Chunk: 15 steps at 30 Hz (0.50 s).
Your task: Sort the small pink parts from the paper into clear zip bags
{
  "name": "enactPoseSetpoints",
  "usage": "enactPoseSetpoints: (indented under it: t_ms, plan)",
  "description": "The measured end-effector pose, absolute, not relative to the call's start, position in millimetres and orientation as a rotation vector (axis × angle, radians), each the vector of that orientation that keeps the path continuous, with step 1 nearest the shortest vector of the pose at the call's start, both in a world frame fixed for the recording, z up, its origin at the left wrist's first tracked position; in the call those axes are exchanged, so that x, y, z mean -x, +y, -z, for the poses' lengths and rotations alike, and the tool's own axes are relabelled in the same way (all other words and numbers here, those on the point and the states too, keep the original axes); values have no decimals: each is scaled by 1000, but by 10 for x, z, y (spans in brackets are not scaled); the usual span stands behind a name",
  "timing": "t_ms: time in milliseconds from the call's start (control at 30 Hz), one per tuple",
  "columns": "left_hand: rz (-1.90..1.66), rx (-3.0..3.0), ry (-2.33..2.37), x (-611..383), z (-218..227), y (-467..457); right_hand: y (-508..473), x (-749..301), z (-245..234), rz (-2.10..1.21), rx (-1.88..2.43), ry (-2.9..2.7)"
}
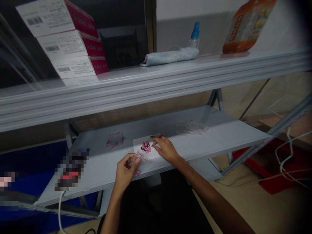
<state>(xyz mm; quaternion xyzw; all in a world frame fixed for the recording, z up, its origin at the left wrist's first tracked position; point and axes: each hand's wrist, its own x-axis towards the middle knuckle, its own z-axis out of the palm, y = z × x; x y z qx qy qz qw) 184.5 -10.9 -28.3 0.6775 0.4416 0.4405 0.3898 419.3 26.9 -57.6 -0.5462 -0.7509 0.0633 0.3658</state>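
My left hand is closed in a pinch on a small clear zip bag with a few pink pieces in it, near the front edge of the grey lower shelf. My right hand rests on the shelf just right of a small heap of pink and dark pieces lying on a white sheet. Its fingers are curled and pressed together at the heap's edge; what they hold, if anything, is too small to see.
A filled clear bag lies left of the heap, and several empty clear bags lie to the right. The upper shelf carries stacked white and red boxes, a folded cloth, a spray bottle and an orange package. Cables trail on the floor at right.
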Motion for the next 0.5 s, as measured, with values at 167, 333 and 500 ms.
enactPoseSetpoints:
  t_ms: [167,333,500]
  plan:
    - [-1123,-1709,1133,-1848,267,-119,178,-4170,418,-393,1204,-1754]
    - [-1121,-1716,1126,-1868,250,-124,-53,-3987,199,-635,948,-1744]
    - [-1110,-1709,1109,-1874,253,-127,-162,-3785,205,-752,880,-1760]
